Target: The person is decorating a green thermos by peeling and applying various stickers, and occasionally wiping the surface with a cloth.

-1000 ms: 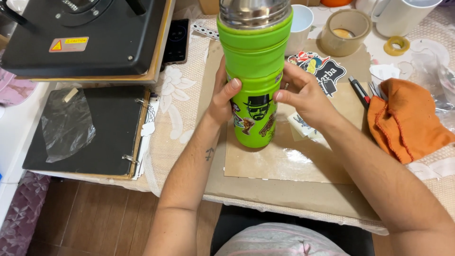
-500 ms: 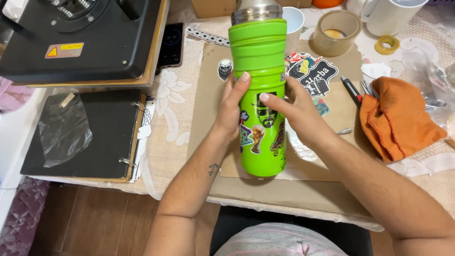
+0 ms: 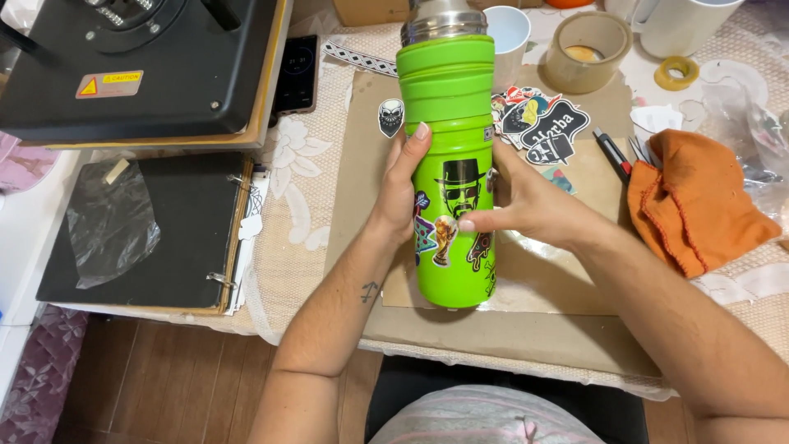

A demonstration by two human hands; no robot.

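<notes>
Work table covered with a cream lace tablecloth [image 3: 296, 238]; a flat brown cardboard sheet [image 3: 362, 164] lies on top. Dark brown wooden plank floor [image 3: 156, 386] below the table's front edge. Purple floral fabric [image 3: 41, 370] at lower left. Lighting even, shadows soft.

Orange cloth [image 3: 694, 205] right of loose stickers [image 3: 538, 123] — tape roll [image 3: 588, 51], phone [image 3: 297, 72], black binder [image 3: 140, 230] left.

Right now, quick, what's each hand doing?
Left hand: closed around the side of the green bottle, holding it.
Right hand: not gripping; fingers extended, thumb pressing a sticker on the bottle's front.
</notes>
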